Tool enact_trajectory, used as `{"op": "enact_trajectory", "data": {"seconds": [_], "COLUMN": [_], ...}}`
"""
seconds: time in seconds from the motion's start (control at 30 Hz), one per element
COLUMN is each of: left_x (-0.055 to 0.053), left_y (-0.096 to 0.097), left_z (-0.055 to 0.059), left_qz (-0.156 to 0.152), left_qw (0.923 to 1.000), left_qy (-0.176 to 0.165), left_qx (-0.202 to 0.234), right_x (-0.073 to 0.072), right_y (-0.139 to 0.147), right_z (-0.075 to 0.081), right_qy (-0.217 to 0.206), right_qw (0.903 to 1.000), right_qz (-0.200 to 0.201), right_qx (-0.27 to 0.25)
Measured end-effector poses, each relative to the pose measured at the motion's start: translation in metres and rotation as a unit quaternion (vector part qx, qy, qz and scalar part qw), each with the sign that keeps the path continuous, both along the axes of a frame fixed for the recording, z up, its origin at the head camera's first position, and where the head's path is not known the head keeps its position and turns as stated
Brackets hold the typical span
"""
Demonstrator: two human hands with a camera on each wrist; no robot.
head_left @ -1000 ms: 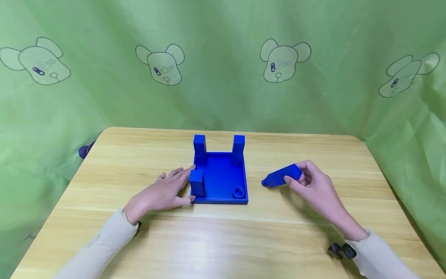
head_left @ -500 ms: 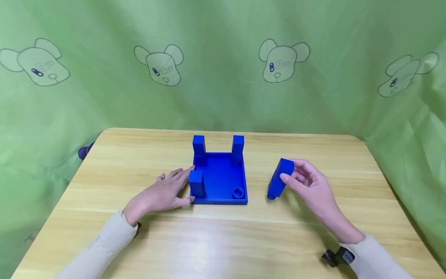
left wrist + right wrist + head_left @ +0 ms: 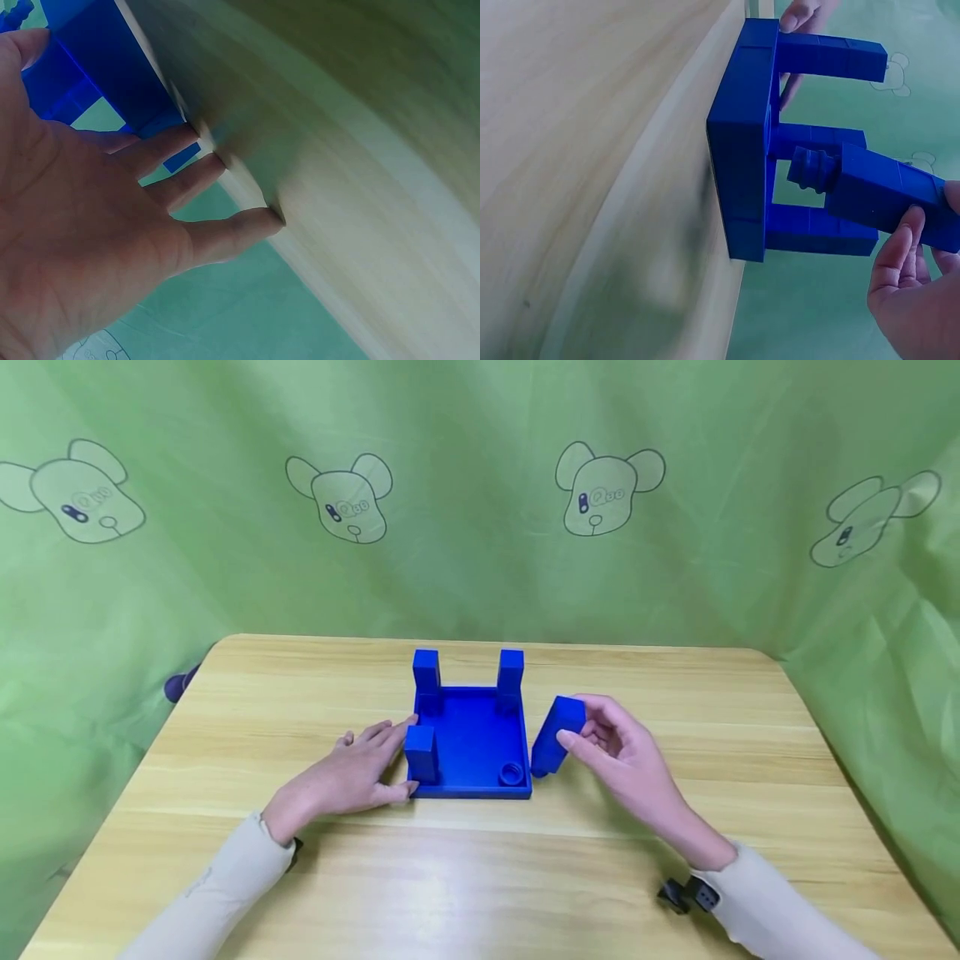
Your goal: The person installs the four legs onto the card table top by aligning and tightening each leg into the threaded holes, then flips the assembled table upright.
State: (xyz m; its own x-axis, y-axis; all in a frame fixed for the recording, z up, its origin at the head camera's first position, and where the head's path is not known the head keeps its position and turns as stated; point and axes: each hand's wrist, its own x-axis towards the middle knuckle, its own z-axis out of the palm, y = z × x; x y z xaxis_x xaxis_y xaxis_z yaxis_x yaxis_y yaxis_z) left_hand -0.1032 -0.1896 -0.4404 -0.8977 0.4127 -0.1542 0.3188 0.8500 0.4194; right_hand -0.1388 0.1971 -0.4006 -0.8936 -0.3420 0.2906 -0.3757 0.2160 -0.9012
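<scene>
A blue square table top lies underside up on the wooden table, with three blue legs standing in its corners. Its near right corner shows a bare round threaded socket. My right hand pinches a fourth blue leg between thumb and fingers near its upper end. This leg tilts, and its threaded screw end points down toward the table top beside the right rim. My left hand rests at the left edge of the table top, fingers spread, beside the near left leg.
The wooden table extends on all sides of the blue piece. Behind it hangs a green curtain with printed bear heads. A dark purple object shows past the table's left edge.
My right hand has brought the leg leftward to the table top's right rim and turned it from nearly level to steeper, screw end down. The left hand stays in place.
</scene>
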Motion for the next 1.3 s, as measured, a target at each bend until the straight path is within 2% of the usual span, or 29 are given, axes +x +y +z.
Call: {"op": "enact_trajectory", "data": {"seconds": [0.2, 0.6, 0.73, 0.97, 1.13, 1.3], "left_x": [0.0, 0.0, 0.0, 0.0, 0.0, 0.0], "left_y": [0.0, 0.001, 0.001, 0.001, 0.001, 0.001], "left_z": [-0.002, 0.0, 0.0, 0.0, 0.0, -0.001], "left_qz": [-0.001, 0.001, 0.001, 0.001, 0.0, 0.001], "left_qw": [1.0, 1.0, 1.0, 1.0, 1.0, 1.0], "left_qy": [0.003, 0.001, 0.002, 0.004, 0.003, 0.006], "left_qx": [-0.003, -0.002, -0.001, 0.002, 0.002, -0.002], "right_x": [0.001, 0.001, 0.001, 0.003, 0.005, 0.006], "right_y": [-0.011, -0.021, -0.025, -0.028, -0.029, -0.03], "right_z": [-0.004, -0.012, -0.015, -0.016, -0.014, -0.015], "right_qy": [-0.008, -0.014, -0.006, 0.013, 0.032, 0.054], "right_qw": [0.9999, 0.9991, 0.9985, 0.9956, 0.9935, 0.9933], "right_qz": [0.009, 0.04, 0.052, 0.072, 0.072, 0.06], "right_qx": [0.006, 0.009, 0.017, 0.058, 0.082, 0.083]}}
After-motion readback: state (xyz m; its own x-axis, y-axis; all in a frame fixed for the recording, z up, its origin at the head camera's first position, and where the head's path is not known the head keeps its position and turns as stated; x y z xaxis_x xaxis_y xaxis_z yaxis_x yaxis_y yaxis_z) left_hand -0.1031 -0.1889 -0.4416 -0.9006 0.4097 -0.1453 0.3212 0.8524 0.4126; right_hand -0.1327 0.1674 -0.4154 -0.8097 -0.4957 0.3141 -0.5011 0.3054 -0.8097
